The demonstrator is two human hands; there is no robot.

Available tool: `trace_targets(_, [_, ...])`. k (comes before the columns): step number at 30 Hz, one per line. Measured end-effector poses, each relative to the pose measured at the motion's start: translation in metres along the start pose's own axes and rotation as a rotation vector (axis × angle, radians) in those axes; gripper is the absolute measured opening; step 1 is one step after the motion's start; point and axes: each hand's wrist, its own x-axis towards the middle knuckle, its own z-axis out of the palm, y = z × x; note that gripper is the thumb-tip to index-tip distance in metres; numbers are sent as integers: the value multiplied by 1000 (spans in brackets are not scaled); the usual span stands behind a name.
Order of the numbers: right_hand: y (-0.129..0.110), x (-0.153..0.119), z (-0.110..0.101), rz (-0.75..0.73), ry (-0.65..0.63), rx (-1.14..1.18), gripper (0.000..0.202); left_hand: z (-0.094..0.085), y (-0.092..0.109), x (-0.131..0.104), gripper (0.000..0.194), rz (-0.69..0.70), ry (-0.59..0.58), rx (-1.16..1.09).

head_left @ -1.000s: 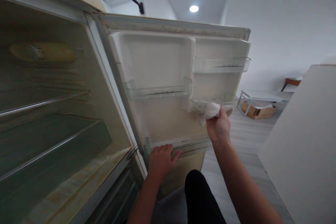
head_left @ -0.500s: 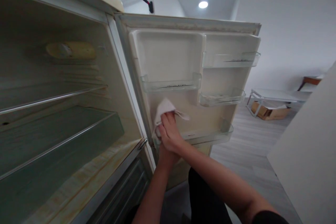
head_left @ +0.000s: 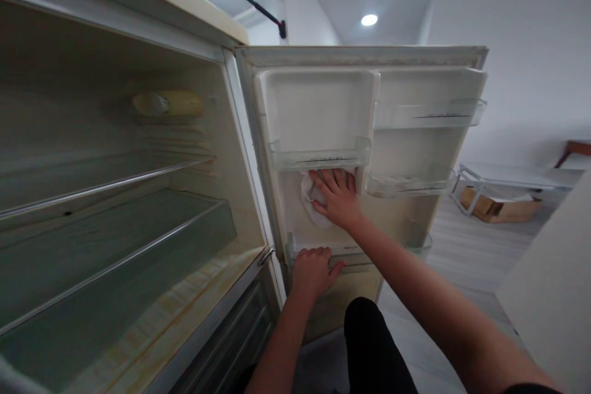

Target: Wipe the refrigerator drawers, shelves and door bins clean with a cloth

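Note:
My right hand presses a white cloth against the inner panel of the open fridge door, just under the upper-left door shelf. Its fingers are spread over the cloth, which is partly covered by the hand. Lower down, my left hand is hooked over the front rim of the bottom door shelf, thumb apart to the right. Its fingertips are partly hidden behind the rim.
To the left is the fridge interior with glass shelves and a yellowed lamp cover. More door shelves sit on the right. My knee is below the door. A cardboard box lies under a white bench.
My hands were together at the cloth low on the door. Now my right hand has moved up and right with the cloth, and my left rests on the bottom shelf. The view has shifted left.

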Motion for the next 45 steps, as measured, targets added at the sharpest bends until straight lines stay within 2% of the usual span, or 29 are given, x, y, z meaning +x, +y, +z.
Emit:
trace_targets(3, [-7, -11, 5, 29, 62, -24, 83, -1, -3, -4, 42, 7, 6, -4])
trace_targets(5, [-14, -9, 11, -89, 40, -26, 85, -2, -4, -6, 43, 17, -3, -11])
trace_targets(8, [-27, 4, 23, -356, -59, -10, 84, -4, -5, -7, 42, 19, -26, -17])
trace_targets(11, [-34, 12, 32, -430, -121, -8, 86, -7, -6, -8, 42, 12, -36, -16])
trace_targets(13, [-29, 7, 32, -459, -142, -2, 93, -8, -8, -10, 42, 24, -30, -23])
trace_targets(16, [-4, -16, 19, -512, -195, 21, 101, -10, -12, -14, 41, 56, -5, -42])
trace_targets(19, [34, -47, -1, -500, -255, 79, 99, -11, -17, -18, 41, 85, 24, -57])
trace_targets(22, [74, -80, -26, -419, -238, 238, 86, -9, -22, -20, 41, 109, 41, -45])
trace_targets(24, [97, -99, -43, -306, -220, 304, 74, -7, -24, -20, 40, 120, 54, -32])
trace_targets(26, [114, -114, -60, -191, -251, 246, 71, -5, -26, -19, 40, 127, 76, -21])
trace_targets(28, [125, -126, -75, -117, -297, 112, 76, -4, -26, -19, 39, 135, 89, -12])
trace_targets(32, [127, -136, -86, -99, -326, -118, 79, -2, -25, -18, 41, 151, 82, -3])
trace_targets(35, [119, -128, -74, -217, -414, -230, 82, -2, -23, -16, 43, 138, 74, -8])
trace_targets(38, [101, -105, -45, -402, -473, -213, 96, -2, -17, -12, 43, 107, 62, -6])
trace_targets(42, [50, -62, 4, -552, -390, -73, 110, 1, -9, -5, 44, 77, 69, 9])
trace_targets(45, [5, -35, 37, -569, -302, -17, 96, 3, -7, -1, 43, 60, 69, 18])
